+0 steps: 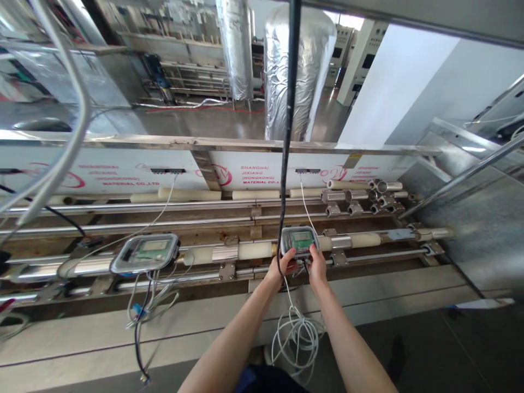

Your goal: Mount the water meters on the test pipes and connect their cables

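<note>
Both hands were closed on one clear-lidded box (297, 237), left hand (277, 267) at its near left corner, right hand (317, 267) at its near right; thumbs lay on the near edge, the other fingers mostly hidden. Box sat over the rail assembly, right of the middle of the view, a green circuit board (302, 238) with small display showing through the lid. Black cable (288, 109) hung from above, passing in front of the box's left side. Loose coil of white cable (298, 337) between the forearms. To either side of the box, cream rollers (254, 250) in line along the rails. Well to the left, a second clear-lidded unit (145, 253), wires trailing from its near side. Beyond the rails, a white panel (262, 158) with red lettering; farther back, a foil-wrapped tank (278, 60).
</note>
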Demonstrator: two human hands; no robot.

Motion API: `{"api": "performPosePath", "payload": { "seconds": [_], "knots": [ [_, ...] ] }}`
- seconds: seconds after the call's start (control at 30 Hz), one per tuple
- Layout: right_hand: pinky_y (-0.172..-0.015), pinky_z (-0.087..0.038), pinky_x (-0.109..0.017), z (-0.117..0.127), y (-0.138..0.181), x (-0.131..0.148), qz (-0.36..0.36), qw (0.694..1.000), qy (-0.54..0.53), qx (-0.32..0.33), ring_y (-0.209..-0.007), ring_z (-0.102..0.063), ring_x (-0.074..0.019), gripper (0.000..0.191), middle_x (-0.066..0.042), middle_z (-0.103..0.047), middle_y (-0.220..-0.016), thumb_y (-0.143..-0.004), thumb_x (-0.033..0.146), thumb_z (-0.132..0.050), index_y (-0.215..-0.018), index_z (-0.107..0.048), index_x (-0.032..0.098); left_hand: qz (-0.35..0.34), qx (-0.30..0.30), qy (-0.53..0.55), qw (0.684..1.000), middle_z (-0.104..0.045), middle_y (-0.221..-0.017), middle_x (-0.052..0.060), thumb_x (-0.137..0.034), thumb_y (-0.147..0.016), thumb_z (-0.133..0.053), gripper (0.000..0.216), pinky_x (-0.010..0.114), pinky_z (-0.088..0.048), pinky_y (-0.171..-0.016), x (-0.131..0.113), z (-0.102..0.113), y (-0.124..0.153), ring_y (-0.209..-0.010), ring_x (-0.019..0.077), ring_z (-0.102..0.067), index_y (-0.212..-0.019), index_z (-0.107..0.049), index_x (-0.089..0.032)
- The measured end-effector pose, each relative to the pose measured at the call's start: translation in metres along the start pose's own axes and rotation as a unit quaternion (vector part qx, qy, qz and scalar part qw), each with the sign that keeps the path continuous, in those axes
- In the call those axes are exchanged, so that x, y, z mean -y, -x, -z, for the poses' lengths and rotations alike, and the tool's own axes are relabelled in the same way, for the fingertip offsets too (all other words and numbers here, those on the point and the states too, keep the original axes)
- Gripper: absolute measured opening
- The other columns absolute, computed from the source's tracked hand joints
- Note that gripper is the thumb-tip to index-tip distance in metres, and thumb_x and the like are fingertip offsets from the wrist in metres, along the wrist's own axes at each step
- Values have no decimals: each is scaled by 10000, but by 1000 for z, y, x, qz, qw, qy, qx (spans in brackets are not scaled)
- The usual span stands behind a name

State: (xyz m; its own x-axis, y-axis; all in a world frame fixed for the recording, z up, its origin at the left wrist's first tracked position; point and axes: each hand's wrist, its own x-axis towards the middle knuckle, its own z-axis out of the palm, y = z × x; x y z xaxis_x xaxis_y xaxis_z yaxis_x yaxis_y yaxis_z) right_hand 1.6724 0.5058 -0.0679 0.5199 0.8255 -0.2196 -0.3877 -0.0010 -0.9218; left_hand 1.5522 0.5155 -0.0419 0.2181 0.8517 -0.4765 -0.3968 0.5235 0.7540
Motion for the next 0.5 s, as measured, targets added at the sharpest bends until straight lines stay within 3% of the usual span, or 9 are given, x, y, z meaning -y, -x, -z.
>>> {"api": "performPosePath", "payload": {
  "seconds": [0.3,0.4,0.5],
  "knots": [
    [-784,-462,-276,-11,5,5,29,996,78,14,-911,-605,-177,449,-10,-672,-963,-763,559,-532,-1046,-586,215,6,-21,28,999,-654,-771,64,-322,-662,-758,337,201,-486,-494,-5,4,-6,-552,107,-578,-887,-630,-107],
    [-811,-457,-288,-12,11,10,35,992,119,21,-926,-601,-182,469,-23,-666,-988,-788,583,-480,-1061,-580,214,5,-20,34,999,-659,-800,78,-306,-667,-754,334,199,-485,-488,-6,6,-4,-566,113,-590,-897,-632,-97],
    [-837,-445,-305,-6,14,21,38,983,174,35,-917,-603,-200,451,-26,-681,-932,-754,587,-539,-985,-632,211,1,-16,43,999,-665,-856,83,-284,-698,-729,300,185,-493,-507,-7,6,1,-621,121,-618,-916,-633,-102]
  ]
}}
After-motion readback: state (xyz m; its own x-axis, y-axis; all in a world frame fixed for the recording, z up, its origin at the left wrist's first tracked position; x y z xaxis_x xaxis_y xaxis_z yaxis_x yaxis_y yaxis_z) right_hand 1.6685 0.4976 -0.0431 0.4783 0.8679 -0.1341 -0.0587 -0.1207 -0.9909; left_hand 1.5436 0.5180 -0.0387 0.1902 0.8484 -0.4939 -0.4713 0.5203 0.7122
